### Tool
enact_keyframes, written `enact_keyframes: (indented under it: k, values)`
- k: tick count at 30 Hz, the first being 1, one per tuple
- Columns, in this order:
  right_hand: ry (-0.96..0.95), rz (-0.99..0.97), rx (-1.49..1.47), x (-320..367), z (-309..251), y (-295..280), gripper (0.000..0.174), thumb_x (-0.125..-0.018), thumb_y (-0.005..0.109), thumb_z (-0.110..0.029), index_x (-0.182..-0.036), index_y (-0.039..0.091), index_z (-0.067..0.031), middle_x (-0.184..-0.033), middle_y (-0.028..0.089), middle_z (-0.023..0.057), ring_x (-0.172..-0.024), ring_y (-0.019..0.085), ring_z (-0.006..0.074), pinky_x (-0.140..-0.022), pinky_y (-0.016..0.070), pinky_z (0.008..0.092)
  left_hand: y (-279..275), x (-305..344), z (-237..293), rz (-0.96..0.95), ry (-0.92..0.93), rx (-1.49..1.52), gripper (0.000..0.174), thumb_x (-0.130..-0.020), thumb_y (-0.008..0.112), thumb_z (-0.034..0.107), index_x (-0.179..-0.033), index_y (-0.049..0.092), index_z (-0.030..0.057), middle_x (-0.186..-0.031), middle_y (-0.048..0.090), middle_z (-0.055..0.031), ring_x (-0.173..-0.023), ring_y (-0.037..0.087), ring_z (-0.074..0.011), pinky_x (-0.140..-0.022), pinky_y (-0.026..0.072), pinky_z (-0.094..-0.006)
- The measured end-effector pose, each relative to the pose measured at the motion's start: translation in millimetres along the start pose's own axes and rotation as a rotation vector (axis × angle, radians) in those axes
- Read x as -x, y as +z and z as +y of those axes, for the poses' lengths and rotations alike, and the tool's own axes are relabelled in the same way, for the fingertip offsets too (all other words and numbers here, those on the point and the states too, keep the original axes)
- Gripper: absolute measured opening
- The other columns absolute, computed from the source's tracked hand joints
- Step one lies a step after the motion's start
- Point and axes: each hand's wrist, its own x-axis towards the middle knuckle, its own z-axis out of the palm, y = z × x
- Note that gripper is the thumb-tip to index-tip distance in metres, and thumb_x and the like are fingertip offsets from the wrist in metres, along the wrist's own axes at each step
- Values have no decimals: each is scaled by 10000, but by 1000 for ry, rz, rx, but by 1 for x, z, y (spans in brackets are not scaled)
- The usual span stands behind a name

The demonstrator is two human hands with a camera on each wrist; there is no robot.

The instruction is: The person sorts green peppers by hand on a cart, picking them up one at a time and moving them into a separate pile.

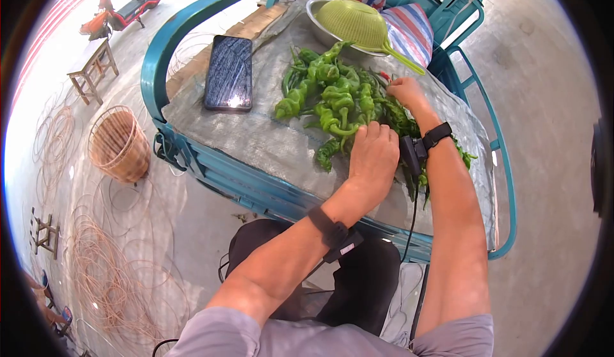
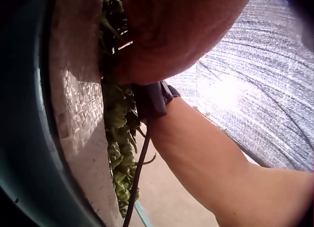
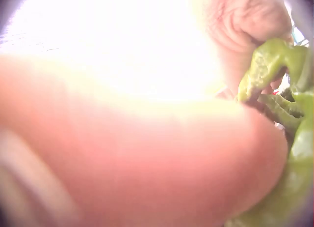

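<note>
A heap of twisted green chili peppers (image 1: 336, 91) lies on a pale woven sheet (image 1: 268, 146). My left hand (image 1: 374, 162) bends down at the heap's near side, with its fingertips hidden among the peppers. Farther up, at the heap's right side, my right hand (image 1: 409, 93) has bent fingers beside a small red pepper (image 1: 384, 75). A bright green pepper (image 3: 267, 65) shows close by the right hand's blurred thumb (image 3: 196, 158) in the right wrist view. Whether either hand grips a pepper I cannot tell. The left wrist view shows peppers (image 2: 117, 109) under the dark left hand (image 2: 171, 35).
A phone (image 1: 229, 72) lies left of the heap. Behind it, a yellow-green strainer (image 1: 352, 23) sits over a metal bowl (image 1: 313, 11). Teal rails (image 1: 150, 69) edge the cart bed. A basket (image 1: 119, 142), a wooden stool (image 1: 94, 68) and loose cord (image 1: 109, 261) are on the floor.
</note>
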Motion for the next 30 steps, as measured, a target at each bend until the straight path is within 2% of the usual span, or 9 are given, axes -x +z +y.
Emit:
enact_keyframes:
  k: [4,10,14,17,20,21,24,26,30]
  values:
    - [-58,185,-68,12,10,-22,326,-770,778,-291,-956,749,-25,-838,734,124,-807,704,243,-762,527,383,-3,0,1,-69,6,-45,248,-773,626,38,-1019,656,25,-987,627,-102,-1035,561,-273,-918,400,-395]
    - [-302,568,-446,83,-12,-64,161,-866,715,-122,-1008,712,-46,-878,721,117,-804,696,219,-758,523,305,0,3,4,-66,-8,-51,331,-786,647,59,-1113,656,4,-1056,637,-110,-1062,562,-275,-932,408,-403]
    - [-374,664,-96,144,-19,-65,129,-866,665,-28,-981,706,-68,-1011,716,105,-894,695,242,-823,546,358,-6,3,13,-2,-64,74,345,-797,655,64,-1140,655,29,-1096,623,-105,-1048,559,-284,-907,422,-408]
    - [-584,527,362,181,-4,-56,154,-837,630,11,-937,713,-73,-1038,706,94,-1007,656,284,-875,538,402,-19,-1,12,129,-87,121,348,-805,658,65,-1152,659,57,-1108,613,-97,-1040,556,-291,-886,431,-416]
    - [-556,542,183,207,-19,-46,186,-804,607,33,-907,720,-74,-1035,708,86,-1103,606,311,-904,521,417,-34,-7,-1,256,-177,16,348,-815,657,63,-1164,661,73,-1106,607,-90,-1033,556,-295,-868,439,-425]
    - [-610,608,193,211,-26,-42,154,-837,630,-13,-942,715,-86,-1036,710,80,-1023,646,303,-864,531,426,-37,-7,-8,294,-205,-33,344,-822,654,62,-1166,661,75,-1104,605,-88,-1030,558,-295,-862,442,-428]
    - [-299,360,-99,226,-62,-24,97,-903,651,-134,-976,698,-89,-1004,719,67,-934,683,281,-803,537,430,-43,-7,-27,281,-237,-59,313,-838,650,65,-1150,669,78,-1112,601,-88,-1027,569,-296,-857,448,-433]
    - [-176,253,-88,221,-75,-10,191,-952,646,-264,-997,680,-81,-889,731,62,-779,709,267,-740,540,408,-44,-6,-32,226,-244,-32,284,-846,646,67,-1128,677,80,-1111,604,-88,-1031,578,-295,-862,449,-434]
    - [-27,100,-355,206,-90,12,270,-964,635,-315,-977,675,-48,-744,718,55,-578,682,220,-656,538,359,-47,-4,-34,113,-301,26,243,-855,635,70,-1090,694,90,-1084,627,-85,-1037,598,-287,-871,450,-434]
